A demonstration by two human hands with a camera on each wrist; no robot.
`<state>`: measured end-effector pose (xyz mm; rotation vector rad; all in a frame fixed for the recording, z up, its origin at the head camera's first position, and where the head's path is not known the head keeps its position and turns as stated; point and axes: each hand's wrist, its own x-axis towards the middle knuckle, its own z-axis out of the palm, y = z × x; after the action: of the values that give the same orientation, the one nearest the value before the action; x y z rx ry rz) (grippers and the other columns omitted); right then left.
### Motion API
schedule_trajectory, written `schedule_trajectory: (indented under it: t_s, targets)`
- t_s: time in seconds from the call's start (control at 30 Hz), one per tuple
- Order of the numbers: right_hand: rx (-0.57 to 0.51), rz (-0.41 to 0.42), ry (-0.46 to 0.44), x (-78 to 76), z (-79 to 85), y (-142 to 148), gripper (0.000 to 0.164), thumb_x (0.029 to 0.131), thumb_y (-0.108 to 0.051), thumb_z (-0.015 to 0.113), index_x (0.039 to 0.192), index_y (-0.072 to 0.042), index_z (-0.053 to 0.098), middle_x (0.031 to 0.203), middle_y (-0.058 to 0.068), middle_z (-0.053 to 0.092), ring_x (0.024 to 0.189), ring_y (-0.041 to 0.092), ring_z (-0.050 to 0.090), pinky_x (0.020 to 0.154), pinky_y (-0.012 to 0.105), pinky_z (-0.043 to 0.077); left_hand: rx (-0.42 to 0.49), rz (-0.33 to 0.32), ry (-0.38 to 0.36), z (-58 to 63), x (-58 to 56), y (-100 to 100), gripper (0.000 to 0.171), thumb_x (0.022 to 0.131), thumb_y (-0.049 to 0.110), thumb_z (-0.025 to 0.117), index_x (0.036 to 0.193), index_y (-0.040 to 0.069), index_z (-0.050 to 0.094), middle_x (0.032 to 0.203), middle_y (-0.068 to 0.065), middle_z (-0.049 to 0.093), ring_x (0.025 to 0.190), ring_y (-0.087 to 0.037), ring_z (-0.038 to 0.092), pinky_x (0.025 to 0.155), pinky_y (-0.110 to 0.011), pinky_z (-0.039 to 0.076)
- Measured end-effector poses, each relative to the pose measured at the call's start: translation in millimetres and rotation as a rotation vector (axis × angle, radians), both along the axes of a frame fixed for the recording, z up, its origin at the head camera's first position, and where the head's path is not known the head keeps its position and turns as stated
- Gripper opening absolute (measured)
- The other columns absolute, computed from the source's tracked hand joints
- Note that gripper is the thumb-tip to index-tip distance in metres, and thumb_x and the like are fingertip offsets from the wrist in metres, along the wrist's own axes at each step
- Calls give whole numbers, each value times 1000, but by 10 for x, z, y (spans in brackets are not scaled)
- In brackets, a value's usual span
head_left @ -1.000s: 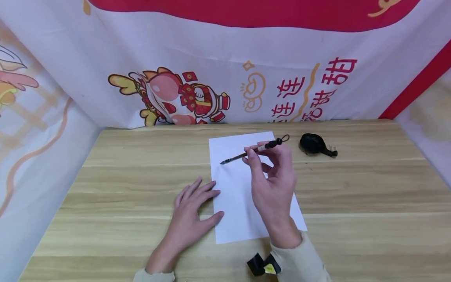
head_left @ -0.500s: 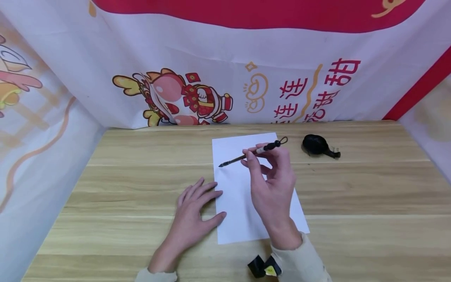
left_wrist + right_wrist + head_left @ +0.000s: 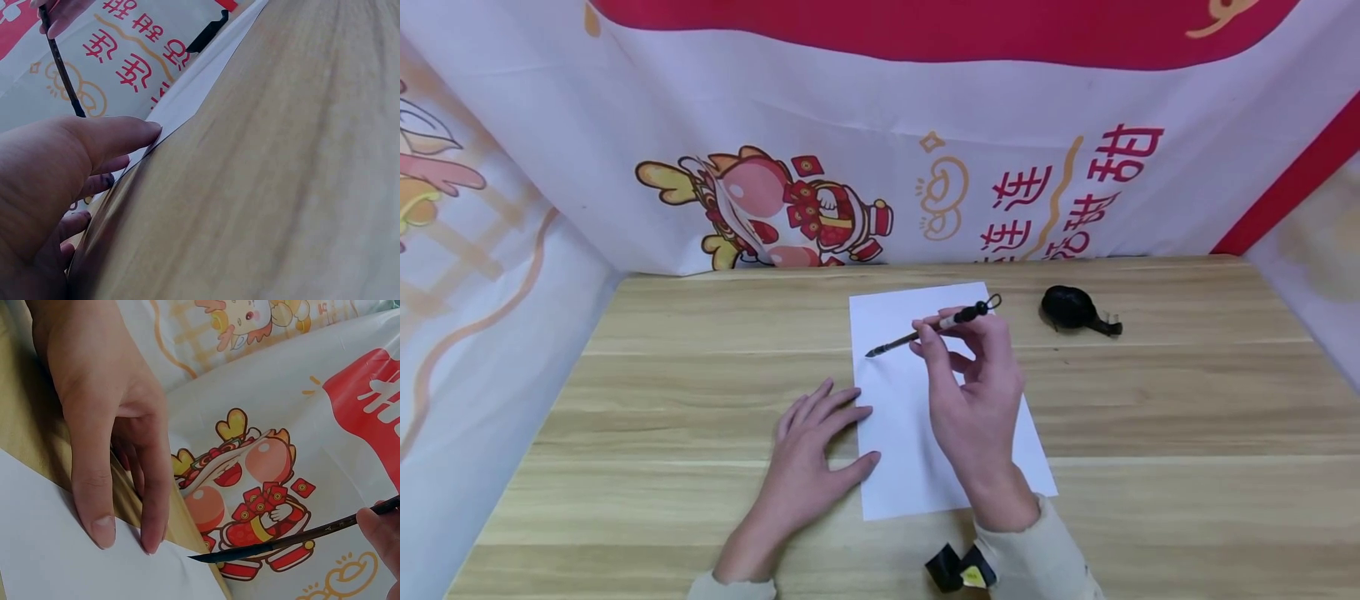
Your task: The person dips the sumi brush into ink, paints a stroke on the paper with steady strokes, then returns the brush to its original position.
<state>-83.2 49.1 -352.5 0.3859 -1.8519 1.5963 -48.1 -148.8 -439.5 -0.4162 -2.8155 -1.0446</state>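
Observation:
A sheet of white paper (image 3: 910,450) lies on the wooden table. Above its left part, my right hand (image 3: 973,400) pinches a writing brush (image 3: 891,343) by the handle between thumb and fingers. The brush is tilted, its dark tip pointing down and left toward the paper's left edge; I cannot tell whether the tip touches the sheet. Its handle ends in a black loop. My left hand (image 3: 812,458) lies at the paper's left edge with fingers spread. In the right wrist view, the left thumb and index fingertip rest on the white paper (image 3: 37,537).
A black rounded thing with a narrow tail (image 3: 1070,308) lies right of the paper's far end. Close to my right sleeve (image 3: 1037,550) is a small black object with a yellow label (image 3: 958,568). A printed cloth (image 3: 820,100) hangs behind the wooden table (image 3: 1150,400).
The brush tip has shifted slightly left and nearer to me, closer to the paper's left edge, along with my right hand. My left hand stays put on the paper.

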Motion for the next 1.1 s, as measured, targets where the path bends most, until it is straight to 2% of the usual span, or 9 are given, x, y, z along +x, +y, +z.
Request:
schedule_trajectory:
  t_s: [0.27, 0.63, 1.1]
  targets:
    - [-6, 6, 1, 4, -9, -27, 30, 98, 7, 72, 123, 9, 56, 113, 19, 70, 103, 21, 78, 80, 28, 67, 3, -1, 3, -7, 7, -1, 47, 88, 35, 87, 131, 22, 76, 157, 1, 62, 159, -38, 40, 129, -68, 21]
    - [31, -22, -36, -23, -91, -52, 27, 99, 2, 73, 122, 4, 59, 115, 18, 71, 104, 22, 77, 78, 24, 66, 5, -2, 16, -19, 1, -7, 47, 87, 35, 87, 131, 22, 76, 156, 1, 63, 159, -37, 41, 129, -67, 21]
    - [79, -36, -36, -21, -97, -39, 25, 102, -5, 72, 123, 2, 60, 116, 18, 71, 104, 21, 77, 80, 22, 66, 5, -5, 23, -20, 2, -10, 48, 87, 35, 87, 132, 22, 75, 156, 1, 63, 159, -38, 41, 129, -68, 21]
